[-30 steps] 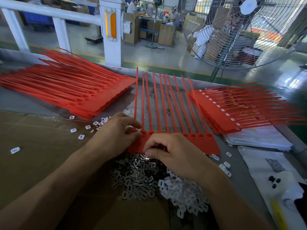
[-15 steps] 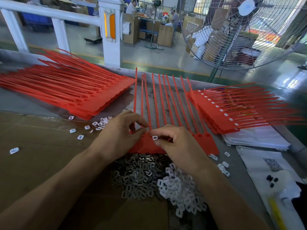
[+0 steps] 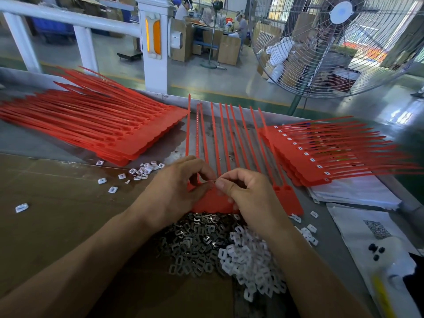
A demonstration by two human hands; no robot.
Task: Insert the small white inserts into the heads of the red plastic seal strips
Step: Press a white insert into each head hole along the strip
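Note:
A row of joined red seal strips (image 3: pixel 229 143) lies in front of me, its heads toward me and its tails pointing away. My left hand (image 3: pixel 176 189) and my right hand (image 3: pixel 247 193) meet over the left heads. Fingertips of both hands pinch a small insert (image 3: pixel 214 180) between them, which is mostly hidden. A pile of white inserts (image 3: pixel 250 260) lies just below my right wrist, next to a pile of small metal clips (image 3: pixel 195 242).
A stack of red strips (image 3: pixel 96 129) lies at the left, another stack with white inserts in its heads (image 3: pixel 321 152) at the right. Loose white inserts (image 3: pixel 142 171) are scattered on the brown cardboard (image 3: pixel 57 214). White paper sheets (image 3: pixel 358 193) lie at the right, a large fan (image 3: pixel 332 47) stands behind the table.
My right hand came up from the piles with a white insert and moved left along the heads. Both hands' fingertips now meet over the left heads.

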